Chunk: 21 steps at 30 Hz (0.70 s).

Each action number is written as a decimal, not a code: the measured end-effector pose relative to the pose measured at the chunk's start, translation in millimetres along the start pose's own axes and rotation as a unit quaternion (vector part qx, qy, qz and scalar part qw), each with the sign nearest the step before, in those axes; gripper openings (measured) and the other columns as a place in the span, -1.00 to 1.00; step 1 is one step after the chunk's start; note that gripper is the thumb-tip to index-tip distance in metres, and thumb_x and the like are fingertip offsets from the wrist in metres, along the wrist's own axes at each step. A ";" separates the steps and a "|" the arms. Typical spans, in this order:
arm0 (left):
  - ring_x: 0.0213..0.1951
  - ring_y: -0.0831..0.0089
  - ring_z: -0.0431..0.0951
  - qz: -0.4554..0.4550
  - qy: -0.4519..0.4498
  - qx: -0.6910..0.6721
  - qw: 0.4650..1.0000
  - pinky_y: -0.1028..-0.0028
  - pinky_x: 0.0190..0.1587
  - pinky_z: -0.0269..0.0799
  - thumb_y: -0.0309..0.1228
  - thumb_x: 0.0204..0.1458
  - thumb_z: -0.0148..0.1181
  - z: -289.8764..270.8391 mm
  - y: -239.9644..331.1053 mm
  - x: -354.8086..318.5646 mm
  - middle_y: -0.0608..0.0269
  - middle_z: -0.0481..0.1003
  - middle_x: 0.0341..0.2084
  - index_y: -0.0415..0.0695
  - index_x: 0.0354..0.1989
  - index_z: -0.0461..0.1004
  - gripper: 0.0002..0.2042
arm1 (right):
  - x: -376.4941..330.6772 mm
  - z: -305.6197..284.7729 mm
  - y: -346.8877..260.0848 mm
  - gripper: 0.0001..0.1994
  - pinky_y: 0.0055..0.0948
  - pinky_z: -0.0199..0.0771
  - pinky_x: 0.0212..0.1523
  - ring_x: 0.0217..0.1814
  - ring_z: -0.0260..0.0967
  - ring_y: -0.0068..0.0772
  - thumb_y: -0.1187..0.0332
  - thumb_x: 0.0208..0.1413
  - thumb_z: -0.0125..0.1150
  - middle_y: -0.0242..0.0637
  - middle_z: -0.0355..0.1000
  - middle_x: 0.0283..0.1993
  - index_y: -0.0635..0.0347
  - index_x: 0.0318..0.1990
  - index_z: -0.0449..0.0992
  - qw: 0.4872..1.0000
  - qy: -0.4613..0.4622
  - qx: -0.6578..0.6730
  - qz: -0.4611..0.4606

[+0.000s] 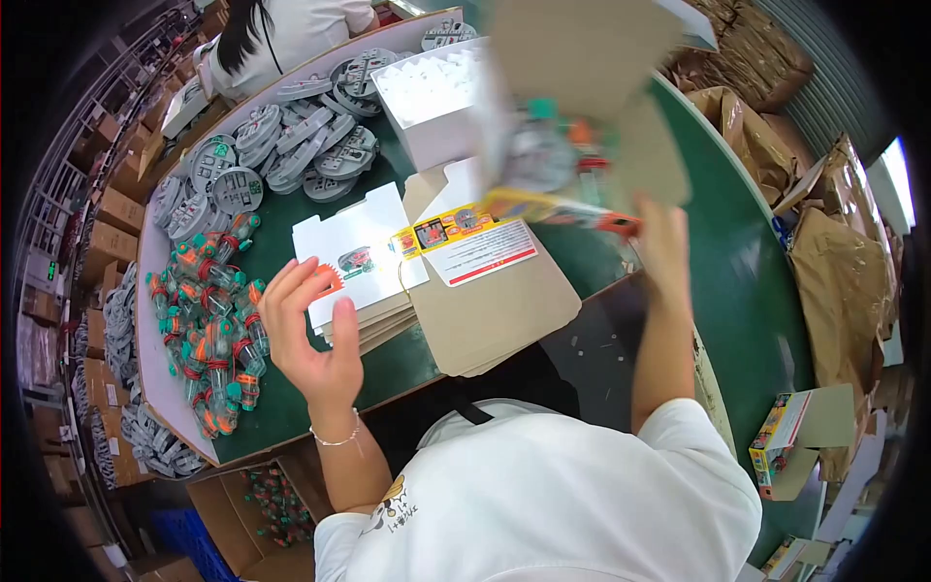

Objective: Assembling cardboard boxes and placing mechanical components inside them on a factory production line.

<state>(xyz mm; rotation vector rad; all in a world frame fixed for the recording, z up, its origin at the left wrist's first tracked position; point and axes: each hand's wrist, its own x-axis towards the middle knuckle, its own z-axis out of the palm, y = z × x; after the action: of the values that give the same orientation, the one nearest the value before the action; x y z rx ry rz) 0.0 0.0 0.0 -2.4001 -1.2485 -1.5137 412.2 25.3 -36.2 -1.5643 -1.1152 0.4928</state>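
My right hand (pixel 665 252) grips the lower edge of an open cardboard box (pixel 587 48), which is raised over the table and smeared by motion. Inside the box show a grey round toy part (pixel 539 155) and some orange and teal pieces. My left hand (pixel 308 335) is empty, its fingers spread, beside a stack of flattened printed boxes (pixel 373 257). More flat cartons (pixel 495 310) with brown inner sides lie at the table's front edge. To the left of my left hand is a heap of clear toy pieces with orange and teal ends (pixel 208 325).
Grey round parts (pixel 320 136) pile up at the back left, beside a white box of small white pieces (pixel 432 87). A filled open box (pixel 781 441) stands on the right of the green table (pixel 722 281). Another person (pixel 291 34) sits behind. A carton (pixel 257 514) stands below left.
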 end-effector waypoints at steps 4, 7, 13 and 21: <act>0.26 0.06 0.29 -0.180 -0.035 0.084 0.979 0.20 0.29 0.16 -0.25 0.05 0.33 2.7 -45.0 -32.1 0.02 0.37 0.21 -0.20 0.13 0.42 -0.51 | -5.4 -97.5 69.5 -0.60 -0.24 0.40 -0.52 -0.56 0.47 -0.28 0.16 0.27 -0.05 -0.04 0.50 -0.43 0.43 -0.18 0.50 0.975 0.156 -0.145 0.060; 0.27 0.00 0.29 -0.259 -0.042 0.130 0.956 0.16 0.30 0.17 -0.23 0.03 0.35 6.6 -64.8 -33.7 -0.11 0.31 0.25 -0.26 0.21 0.35 -0.40 | -12.6 -118.1 77.3 -0.60 -0.33 0.41 -0.50 -0.62 0.41 -0.35 0.17 0.25 -0.04 -0.17 0.46 -0.53 0.41 -0.32 0.50 0.943 0.280 -0.175 0.045; 0.32 -0.08 0.23 -0.268 -0.104 0.118 0.951 0.13 0.32 0.16 -0.20 0.01 0.37 26.0 -73.0 -39.6 -0.22 0.18 0.33 -0.30 0.30 0.25 -0.28 | -19.8 -161.5 134.9 -0.54 -0.04 0.44 0.00 0.02 0.44 0.01 0.11 0.27 0.03 0.07 0.42 0.04 0.39 0.08 0.43 0.767 0.315 -0.548 0.115; 0.32 -0.08 0.22 -0.333 -0.134 0.074 0.930 0.18 0.32 0.18 -0.24 -0.04 0.41 27.0 -54.8 -54.4 -0.20 0.10 0.36 -0.30 0.33 0.20 -0.22 | 62.5 -5.2 -3.8 -0.50 -0.10 0.26 0.24 0.25 0.24 -0.03 0.33 0.03 0.36 -0.03 0.36 0.13 0.20 0.15 0.42 0.914 0.217 -0.214 -0.267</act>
<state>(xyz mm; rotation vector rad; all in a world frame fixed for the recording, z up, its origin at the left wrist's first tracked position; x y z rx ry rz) -26.1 15.6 -75.9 -2.2461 -2.3212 -1.1319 444.2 75.4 -16.1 -1.5368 -1.2790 -0.4802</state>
